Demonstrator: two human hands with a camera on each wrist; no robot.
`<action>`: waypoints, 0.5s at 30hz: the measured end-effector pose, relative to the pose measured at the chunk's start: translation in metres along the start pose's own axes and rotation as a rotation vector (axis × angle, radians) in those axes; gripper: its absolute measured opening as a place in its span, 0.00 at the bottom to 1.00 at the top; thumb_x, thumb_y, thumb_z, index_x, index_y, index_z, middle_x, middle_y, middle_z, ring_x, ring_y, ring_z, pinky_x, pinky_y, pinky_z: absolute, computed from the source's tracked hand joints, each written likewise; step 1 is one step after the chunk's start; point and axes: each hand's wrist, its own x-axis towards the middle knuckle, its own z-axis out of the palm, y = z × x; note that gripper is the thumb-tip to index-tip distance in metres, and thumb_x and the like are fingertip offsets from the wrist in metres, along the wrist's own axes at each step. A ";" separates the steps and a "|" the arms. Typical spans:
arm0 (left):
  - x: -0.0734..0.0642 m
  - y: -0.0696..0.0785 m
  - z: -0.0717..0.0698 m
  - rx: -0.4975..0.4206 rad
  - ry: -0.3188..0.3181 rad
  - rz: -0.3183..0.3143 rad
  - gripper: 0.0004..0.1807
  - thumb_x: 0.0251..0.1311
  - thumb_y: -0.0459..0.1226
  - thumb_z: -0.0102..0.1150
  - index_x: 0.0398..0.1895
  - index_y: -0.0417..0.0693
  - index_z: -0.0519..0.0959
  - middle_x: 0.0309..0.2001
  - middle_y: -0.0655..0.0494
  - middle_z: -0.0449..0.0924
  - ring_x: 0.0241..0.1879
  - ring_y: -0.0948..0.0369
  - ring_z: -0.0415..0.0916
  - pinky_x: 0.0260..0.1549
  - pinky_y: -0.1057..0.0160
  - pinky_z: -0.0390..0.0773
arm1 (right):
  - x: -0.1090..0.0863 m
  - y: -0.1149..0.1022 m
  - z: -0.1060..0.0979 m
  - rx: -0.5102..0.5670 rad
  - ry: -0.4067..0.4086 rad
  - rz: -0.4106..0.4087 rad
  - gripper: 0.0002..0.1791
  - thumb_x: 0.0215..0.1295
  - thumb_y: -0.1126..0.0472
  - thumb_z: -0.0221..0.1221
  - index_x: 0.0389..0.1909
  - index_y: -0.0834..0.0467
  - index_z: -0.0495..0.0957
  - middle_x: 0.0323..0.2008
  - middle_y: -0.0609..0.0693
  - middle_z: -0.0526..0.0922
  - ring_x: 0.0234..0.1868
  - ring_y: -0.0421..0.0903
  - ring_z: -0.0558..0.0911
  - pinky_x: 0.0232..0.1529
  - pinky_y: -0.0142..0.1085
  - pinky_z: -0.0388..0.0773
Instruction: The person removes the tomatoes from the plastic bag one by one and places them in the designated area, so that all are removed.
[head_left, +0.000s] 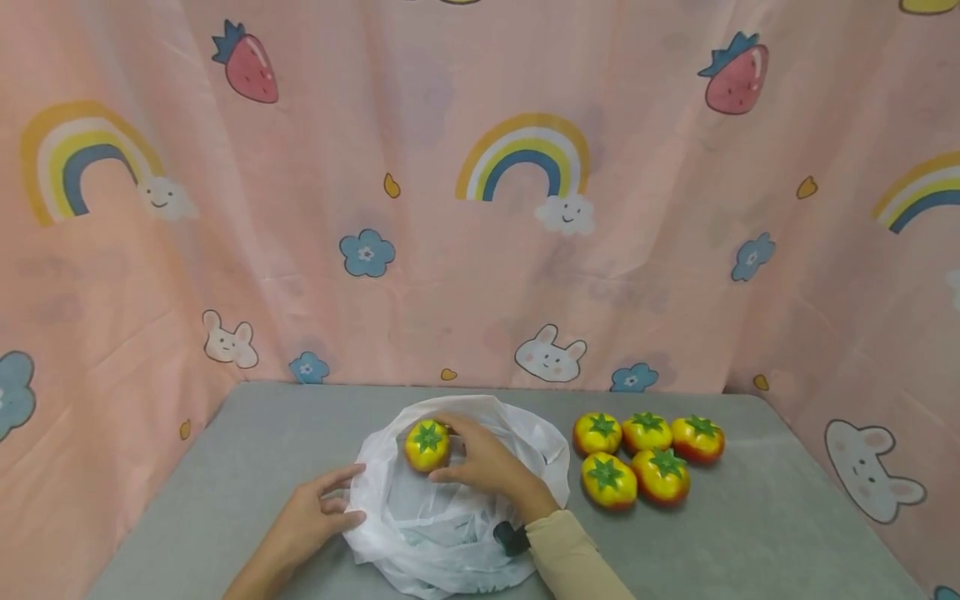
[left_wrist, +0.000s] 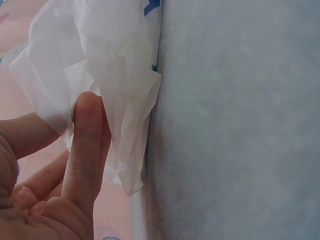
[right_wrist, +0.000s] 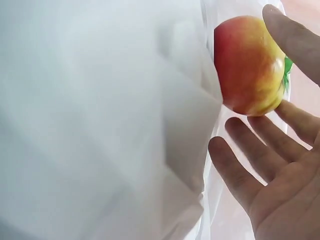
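Observation:
A white plastic bag (head_left: 405, 533) lies on the grey table with its mouth spread wide, facing up. At its left side my left hand (head_left: 311, 512) pinches the rim, with thin film between thumb and fingers (left_wrist: 87, 130) in the left wrist view. My right hand (head_left: 487, 458) reaches in over the bag's mouth. Between its thumb and index finger it holds a yellow-and-red tomato (head_left: 427, 446) with a green star-shaped top. In the right wrist view the tomato (right_wrist: 247, 65) sits at the fingertips, the other fingers spread below it, and bag film covers its left edge.
To the right of the bag, several similar tomatoes (head_left: 648, 458) stand close together in two rows. A pink patterned curtain (head_left: 450, 317) hangs behind the table (head_left: 780, 517) and along both sides. A small black device (head_left: 512, 537) sits at my right wrist, over the bag.

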 end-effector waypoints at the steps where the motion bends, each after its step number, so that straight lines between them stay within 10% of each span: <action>1: 0.000 0.000 0.000 0.002 -0.003 -0.004 0.38 0.48 0.31 0.74 0.66 0.52 0.75 0.62 0.41 0.75 0.36 0.61 0.77 0.42 0.59 0.84 | 0.000 0.000 0.000 0.005 -0.005 -0.002 0.46 0.50 0.50 0.75 0.71 0.51 0.65 0.69 0.49 0.71 0.66 0.52 0.74 0.66 0.48 0.73; 15: -0.002 0.002 0.000 0.008 -0.022 -0.005 0.38 0.49 0.31 0.74 0.67 0.50 0.73 0.63 0.39 0.73 0.32 0.61 0.76 0.35 0.64 0.78 | -0.003 -0.016 0.006 -0.010 -0.088 -0.076 0.39 0.50 0.52 0.76 0.63 0.44 0.68 0.60 0.40 0.77 0.64 0.49 0.76 0.66 0.47 0.73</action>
